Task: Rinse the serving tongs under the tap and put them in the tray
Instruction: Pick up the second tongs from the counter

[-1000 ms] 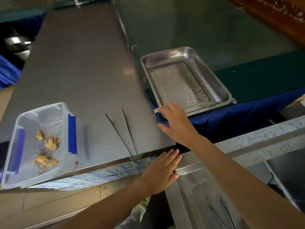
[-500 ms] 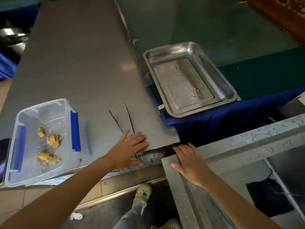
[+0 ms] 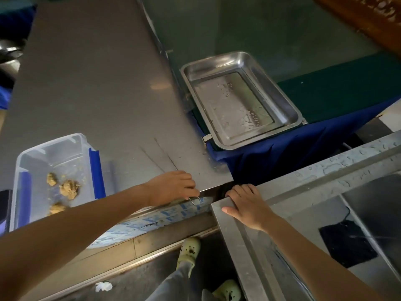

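My left hand [image 3: 173, 187] sits on the serving tongs [image 3: 165, 158] at the steel desk [image 3: 86, 88] front edge, fingers curled, pinching the looped end [image 3: 195, 200], which overhangs the edge. The tongs lie flat, long axis running away and left, tips pointing far-left. My right hand [image 3: 247, 205] is spread flat on the sink rim [image 3: 234, 235]. The tray [image 3: 288, 101] sits far-right, holding only droplets.

Single head cam, wide-angle, steep downward tilt, close over counter [image 3: 91, 88] edge, sink unit [image 3: 303, 192] corner
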